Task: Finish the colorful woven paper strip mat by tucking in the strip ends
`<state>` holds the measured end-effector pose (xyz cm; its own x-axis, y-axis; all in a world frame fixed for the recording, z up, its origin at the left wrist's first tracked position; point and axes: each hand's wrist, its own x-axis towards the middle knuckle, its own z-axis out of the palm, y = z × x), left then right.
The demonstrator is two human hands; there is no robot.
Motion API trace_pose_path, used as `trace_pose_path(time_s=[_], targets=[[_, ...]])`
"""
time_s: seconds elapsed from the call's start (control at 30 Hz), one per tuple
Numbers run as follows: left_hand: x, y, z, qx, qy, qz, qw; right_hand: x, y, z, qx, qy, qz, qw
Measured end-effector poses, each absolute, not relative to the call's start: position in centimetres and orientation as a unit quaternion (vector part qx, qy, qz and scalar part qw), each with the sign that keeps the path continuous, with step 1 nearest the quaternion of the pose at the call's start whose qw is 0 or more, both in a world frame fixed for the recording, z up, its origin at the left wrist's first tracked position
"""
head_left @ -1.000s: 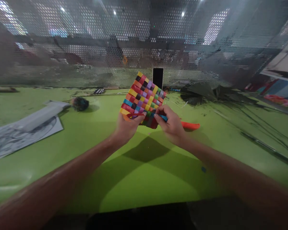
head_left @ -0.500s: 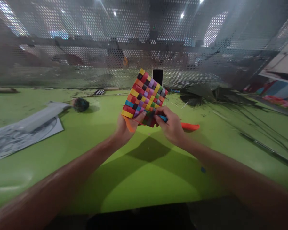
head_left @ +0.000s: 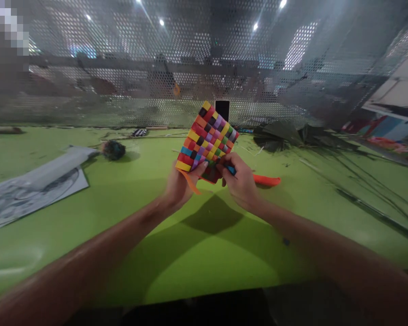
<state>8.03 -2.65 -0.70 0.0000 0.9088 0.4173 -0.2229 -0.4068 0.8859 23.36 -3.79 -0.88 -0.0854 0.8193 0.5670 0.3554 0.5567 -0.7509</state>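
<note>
A multicoloured woven piece (head_left: 209, 140), made of flat strips in a checker pattern, is held up tilted above the table. My left hand (head_left: 182, 183) grips its lower left edge, the thumb lying on the front face. From that corner hangs a loose orange strip (head_left: 191, 182). At the lower right edge, my right hand (head_left: 240, 181) is closed in a pinch with a blue strip (head_left: 230, 170) showing at its fingers. Behind the right wrist an orange-red object (head_left: 267, 180) lies on the table; its kind is unclear.
The green table (head_left: 115, 253) stretches before a perforated metal screen (head_left: 129, 81). A phone-like dark object (head_left: 222, 111) stands behind the weave. On the left are a printed sheet (head_left: 68, 185) under a rolled wrap (head_left: 57, 170) and a dark ball (head_left: 113, 150); dark leaves (head_left: 275, 135) lie right.
The woven piece has turned slightly and shifted a little right and down. Its loose orange strip now hangs further right. Both hands keep their hold.
</note>
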Motion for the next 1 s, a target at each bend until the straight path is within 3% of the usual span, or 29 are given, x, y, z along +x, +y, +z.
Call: trace_pose_path(time_s=[0.33,0.53,0.8,1.0], targets=[[8.3,-3.4,-0.2,0.562,0.346,0.628,0.413,22.7,-3.7,-1.1,-0.450,-0.656,0.279,0.537],[8.3,-3.9,0.2,0.568,0.359,0.613,0.414,21.9,-4.2,-2.1,-0.445,-0.649,0.234,0.571],[7.8,-2.7,-1.8,0.547,0.339,0.632,0.432,22.7,-4.6,-0.8,-0.433,-0.713,0.177,0.522],[7.7,-2.7,-1.5,0.544,0.345,0.616,0.454,22.8,-4.5,-1.0,-0.415,-0.716,0.161,0.537]])
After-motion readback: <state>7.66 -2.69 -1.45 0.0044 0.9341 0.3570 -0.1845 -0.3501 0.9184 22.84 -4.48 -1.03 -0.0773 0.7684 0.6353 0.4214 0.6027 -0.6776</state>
